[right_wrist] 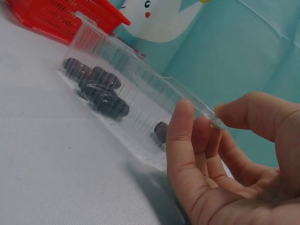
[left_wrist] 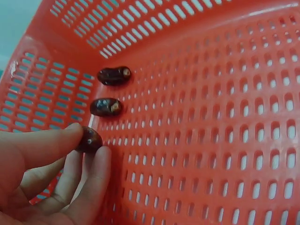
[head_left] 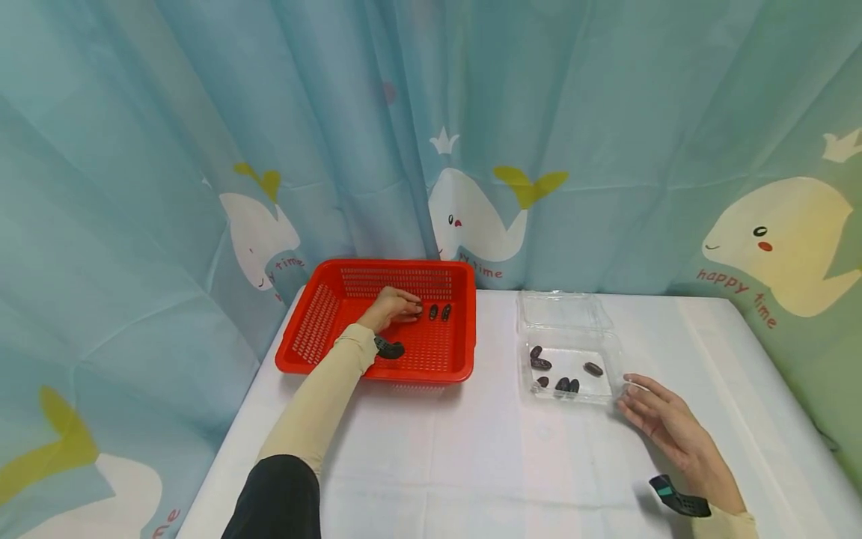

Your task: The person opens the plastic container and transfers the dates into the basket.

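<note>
In the head view my left hand (head_left: 393,308) reaches into the red plastic basket (head_left: 465,359). Thumb and fingers pinch a dark brown date (left_wrist: 91,139), seen best in the left wrist view. Two more dates, one (left_wrist: 106,107) close by and another (left_wrist: 114,76) beyond it, lie in a row by the basket wall. My right hand (head_left: 663,423) pinches the near right corner of a clear plastic box (head_left: 609,352), thumb at its rim and fingers against the outer wall. Several dates (head_left: 541,364) lie in the box, mostly on its left and near side.
The box's clear lid (head_left: 562,308) stands open at the back. Basket and box both sit on a white-covered table (head_left: 485,464), with the basket to the left. A blue-green curtain (head_left: 377,150) with whale prints hangs right behind the table.
</note>
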A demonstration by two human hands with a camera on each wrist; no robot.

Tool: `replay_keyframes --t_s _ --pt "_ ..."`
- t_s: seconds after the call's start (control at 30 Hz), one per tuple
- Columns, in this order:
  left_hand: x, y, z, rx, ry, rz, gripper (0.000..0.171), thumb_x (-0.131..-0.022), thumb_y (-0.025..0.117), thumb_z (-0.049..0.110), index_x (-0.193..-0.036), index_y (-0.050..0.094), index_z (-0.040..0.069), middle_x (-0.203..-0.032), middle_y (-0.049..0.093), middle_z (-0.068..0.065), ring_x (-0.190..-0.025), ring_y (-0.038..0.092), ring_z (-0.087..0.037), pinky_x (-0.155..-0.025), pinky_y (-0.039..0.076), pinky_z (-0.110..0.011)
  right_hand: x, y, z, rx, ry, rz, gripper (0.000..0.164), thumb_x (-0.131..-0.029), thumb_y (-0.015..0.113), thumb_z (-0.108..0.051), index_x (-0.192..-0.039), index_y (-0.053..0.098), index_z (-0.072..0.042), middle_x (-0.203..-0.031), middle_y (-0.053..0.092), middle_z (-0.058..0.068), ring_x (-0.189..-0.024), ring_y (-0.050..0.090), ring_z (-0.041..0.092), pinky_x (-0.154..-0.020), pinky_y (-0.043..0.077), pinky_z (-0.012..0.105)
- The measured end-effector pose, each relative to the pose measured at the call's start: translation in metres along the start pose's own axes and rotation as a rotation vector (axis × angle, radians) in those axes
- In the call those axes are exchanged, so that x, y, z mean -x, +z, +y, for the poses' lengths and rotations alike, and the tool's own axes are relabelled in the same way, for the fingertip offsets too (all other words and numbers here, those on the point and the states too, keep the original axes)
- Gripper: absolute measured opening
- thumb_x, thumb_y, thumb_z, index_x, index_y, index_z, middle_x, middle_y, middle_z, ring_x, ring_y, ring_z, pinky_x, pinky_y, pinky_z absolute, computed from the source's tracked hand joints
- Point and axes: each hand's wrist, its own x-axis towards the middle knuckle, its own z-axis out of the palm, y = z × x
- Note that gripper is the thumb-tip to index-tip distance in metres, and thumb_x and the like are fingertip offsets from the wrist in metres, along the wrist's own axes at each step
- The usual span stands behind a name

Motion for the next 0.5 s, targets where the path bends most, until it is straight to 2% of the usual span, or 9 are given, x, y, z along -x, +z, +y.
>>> replay_keyframes --t_s 0.13,0.27,0.37,0.47,0.5 --pt "-0.0024 -0.0012 -0.0027 -0.037 0.014 0.009 0.032 -0.097 0.068 -0.003 -0.129 0.069 -0.008 -0.114 0.076 -0.018 -0.088 0.077 -0.019 -0.099 0.059 -0.043 -0.0009 -0.0003 0.0008 0.009 0.004 0.007 0.024 -0.108 0.056 -0.012 -0.110 0.066 -0.035 -0.113 0.060 -0.007 -0.098 0.067 0.004 -0.093 0.060 0.023" --pt "-0.0017 -0.0006 -0.0043 -0.112 0.052 0.017 0.032 -0.097 0.069 -0.001 -0.129 0.069 -0.008 -0.122 0.073 -0.023 -0.104 0.077 -0.030 -0.098 0.060 -0.043 -0.0012 -0.0005 0.0009 0.011 0.008 0.008 0.024 -0.108 0.057 -0.013 -0.110 0.066 -0.035 -0.114 0.059 -0.007 -0.098 0.067 0.004 -0.093 0.060 0.023" --pt "-0.0016 0.0002 -0.0059 -0.170 0.107 -0.001 0.032 -0.097 0.069 -0.002 -0.128 0.068 -0.010 -0.126 0.069 -0.027 -0.114 0.073 -0.037 -0.099 0.059 -0.045 -0.0011 -0.0005 0.0010 0.010 0.008 0.010 0.024 -0.108 0.057 -0.013 -0.111 0.066 -0.035 -0.114 0.059 -0.007 -0.099 0.067 0.004 -0.093 0.060 0.023" --pt "-0.0047 0.0003 -0.0083 -0.238 0.175 -0.024 0.028 -0.095 0.069 -0.005 -0.122 0.069 -0.012 -0.122 0.070 -0.028 -0.111 0.074 -0.038 -0.096 0.061 -0.045 -0.0008 -0.0006 0.0015 0.004 0.011 0.010 0.025 -0.108 0.056 -0.013 -0.110 0.066 -0.035 -0.114 0.059 -0.007 -0.099 0.067 0.004 -0.093 0.060 0.023" --pt "-0.0070 -0.0004 -0.0103 -0.256 0.210 -0.036 0.025 -0.094 0.070 -0.006 -0.118 0.071 -0.012 -0.116 0.071 -0.027 -0.105 0.075 -0.037 -0.091 0.063 -0.043 -0.0006 -0.0006 0.0016 0.002 0.011 0.011 0.025 -0.108 0.056 -0.013 -0.110 0.066 -0.035 -0.114 0.059 -0.007 -0.099 0.067 0.004 -0.094 0.060 0.023"
